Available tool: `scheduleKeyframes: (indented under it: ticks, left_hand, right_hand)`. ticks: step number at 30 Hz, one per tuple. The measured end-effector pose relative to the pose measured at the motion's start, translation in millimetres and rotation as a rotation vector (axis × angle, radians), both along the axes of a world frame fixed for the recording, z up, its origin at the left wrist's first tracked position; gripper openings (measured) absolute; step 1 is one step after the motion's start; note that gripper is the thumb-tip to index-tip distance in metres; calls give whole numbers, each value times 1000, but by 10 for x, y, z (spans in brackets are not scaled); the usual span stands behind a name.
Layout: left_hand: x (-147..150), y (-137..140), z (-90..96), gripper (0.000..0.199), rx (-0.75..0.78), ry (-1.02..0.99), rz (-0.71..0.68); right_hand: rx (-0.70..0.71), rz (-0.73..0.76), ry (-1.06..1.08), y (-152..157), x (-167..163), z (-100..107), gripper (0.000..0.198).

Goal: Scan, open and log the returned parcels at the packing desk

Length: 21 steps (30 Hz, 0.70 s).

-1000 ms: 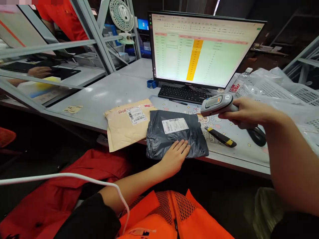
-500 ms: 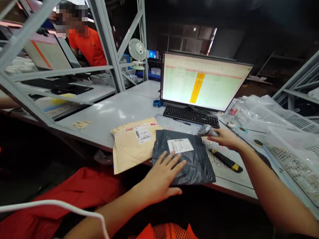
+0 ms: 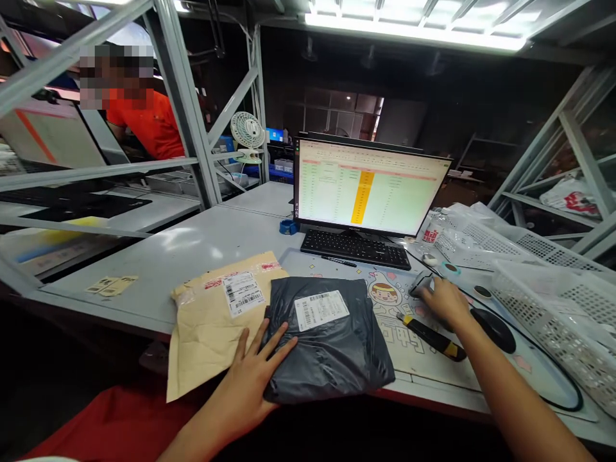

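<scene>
A dark grey plastic mailer bag (image 3: 332, 350) with a white label lies at the desk's front edge, overlapping a tan padded envelope (image 3: 206, 346) to its left. My left hand (image 3: 257, 366) rests with fingers spread across the left side of the dark bag, its fingertips near the seam between the two parcels. To the right, my right hand (image 3: 445, 301) is wrapped round a grey barcode scanner (image 3: 421, 282), held low by the desk mat. A black and yellow utility knife (image 3: 433, 337) lies just below that hand.
Behind the parcels stand a keyboard (image 3: 356, 249) and a lit monitor (image 3: 368, 186). A computer mouse (image 3: 493, 328) and white plastic baskets (image 3: 543, 314) are on the right. A metal frame (image 3: 185, 109) rises at left, with a person in orange (image 3: 144, 125) beyond it.
My right hand has moved the scanner right, away from the dark bag, and lowered it toward the mat. My left hand has shifted toward the bag's left edge. The camera view has tilted up.
</scene>
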<state>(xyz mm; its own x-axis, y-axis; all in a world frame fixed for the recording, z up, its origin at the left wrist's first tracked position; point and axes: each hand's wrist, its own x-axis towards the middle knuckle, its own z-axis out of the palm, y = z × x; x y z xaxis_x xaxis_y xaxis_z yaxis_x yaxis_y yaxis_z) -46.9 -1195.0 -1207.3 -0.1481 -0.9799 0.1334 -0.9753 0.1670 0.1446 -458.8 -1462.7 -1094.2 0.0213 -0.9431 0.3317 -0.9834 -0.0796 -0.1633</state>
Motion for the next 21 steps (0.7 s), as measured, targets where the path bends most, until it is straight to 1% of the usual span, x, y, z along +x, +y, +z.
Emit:
scheduleKeyframes:
  ticks: [2,4,6,8,10,13,16,19,21]
  left_hand:
    - [12,-25,8,89,-6,-1,23]
    - [-24,-48,-6,86,-32,-9,52]
    - [-72,-61,-45,84,-74,-28,77]
    - [-105,-65,-87,83,-107,-46,80]
    - [-114,-64,-112,81,-117,-54,67]
    - [-97,-63,-112,81,-104,-53,58]
    - [-66,-62,-106,82,-81,-35,52]
    - [-47,-61,-123,83,-78,-11,42]
    - [-56,-61,-136,85,-92,-8,47]
  right_hand:
    - [40,27,15,-111,169,94,50]
    - [131,92,3,-235,419,110,51]
    - [218,117,1,-385,674,31,53]
    - [289,73,0,-549,855,-102,68]
    - [344,-5,-4,-701,939,-224,80]
    - [387,-67,-2,-871,945,-308,86]
    - [387,-40,16,-973,925,-298,80]
    - [380,-2,41,-1028,941,-252,60]
    - [381,13,57,-1052,976,-211,52]
